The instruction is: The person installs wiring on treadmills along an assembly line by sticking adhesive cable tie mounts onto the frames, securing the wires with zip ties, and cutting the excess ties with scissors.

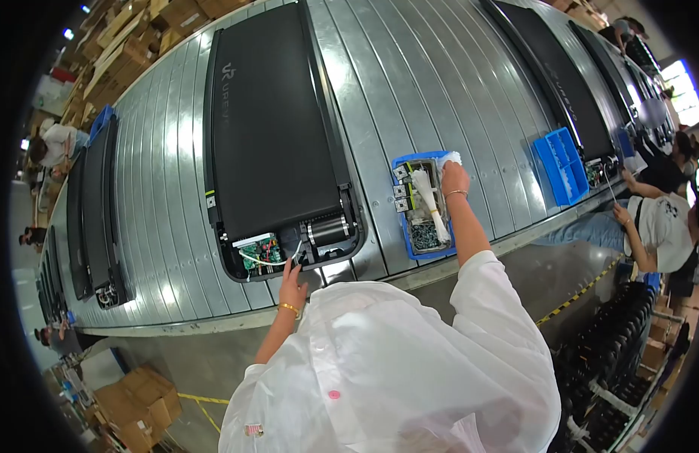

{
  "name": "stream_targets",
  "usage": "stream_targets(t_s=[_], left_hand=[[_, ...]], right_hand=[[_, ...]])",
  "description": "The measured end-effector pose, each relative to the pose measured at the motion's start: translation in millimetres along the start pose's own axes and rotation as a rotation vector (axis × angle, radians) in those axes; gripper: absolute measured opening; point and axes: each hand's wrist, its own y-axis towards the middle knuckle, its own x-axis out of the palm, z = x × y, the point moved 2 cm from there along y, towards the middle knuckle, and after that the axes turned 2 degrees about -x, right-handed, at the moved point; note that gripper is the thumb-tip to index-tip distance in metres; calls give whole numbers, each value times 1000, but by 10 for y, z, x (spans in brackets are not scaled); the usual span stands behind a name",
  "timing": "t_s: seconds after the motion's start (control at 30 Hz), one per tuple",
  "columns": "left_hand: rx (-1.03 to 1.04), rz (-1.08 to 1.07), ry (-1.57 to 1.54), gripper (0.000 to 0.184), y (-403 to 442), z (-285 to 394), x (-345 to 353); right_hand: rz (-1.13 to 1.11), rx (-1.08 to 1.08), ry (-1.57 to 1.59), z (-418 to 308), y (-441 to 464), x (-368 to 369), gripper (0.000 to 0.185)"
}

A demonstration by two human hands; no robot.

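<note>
A black walking-pad treadmill (277, 128) lies on the slatted metal line, its near end uncovered. That end shows a green circuit board (268, 249), a motor roller (328, 229) and a white wire (251, 259). My left hand (290, 288) is at the near rim beside the wire, fingers stretched and apart. Over the far right corner of a blue parts bin (410, 255), my right hand (455, 181) has its fingers closed at small white pieces (449, 158); what they pinch is hidden. White cable ties (429, 198) and dark screws (425, 235) also lie in the bin.
Another treadmill (553, 68) lies to the right, with a blue divided tray (561, 167) near it and a co-worker (659, 226) beside it. More treadmills (100, 211) lie to the left. Cardboard boxes (141, 408) stand on the floor.
</note>
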Motion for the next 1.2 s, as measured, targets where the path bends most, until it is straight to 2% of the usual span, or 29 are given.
stream_targets(t_s=[0.1, 0.27, 0.53, 0.63, 0.7, 0.77, 0.8, 0.83, 0.93, 1.0, 1.07, 1.13, 1.2], left_hand=[[-27, 22, 12, 50, 46, -123, 57], [-74, 84, 56, 51, 48, -87, 161], [-129, 146, -8, 57, -72, 31, 264], [-76, 159, 78, 58, -162, 19, 268], [-59, 171, 122, 59, -221, -9, 262], [28, 213, 226, 58, -302, -67, 205], [-30, 174, 182, 56, -354, -71, 132], [-88, 138, 136, 54, -383, -70, 51], [-51, 264, 219, 46, -399, -306, -222], [-11, 405, 195, 35, -301, -483, -427], [24, 405, 239, 34, -165, -513, -681], [77, 399, 275, 32, -4, -505, -926], [222, 304, 348, 30, 179, -526, -1060]], right_hand=[[149, 1, 135, 50, -3, -16, 9], [5, -90, 6, 54, 15, -85, 10], [321, -73, 289, 187, -71, -237, 12], [257, -76, 139, 328, -118, -248, 11], [16, 17, -103, 531, -157, -97, 14], [-76, 63, -152, 795, -276, 59, 18], [21, 86, -85, 915, -402, 98, 19], [-16, 169, -34, 829, -565, -163, 20], [167, 121, 120, 886, -914, -215, 19], [109, 111, 254, 576, -1153, -274, 18], [38, 118, 489, 226, -1434, -366, 17], [-121, 206, 867, -389, -1758, -427, 16], [-207, 74, 955, -974, -2056, -300, 13]])
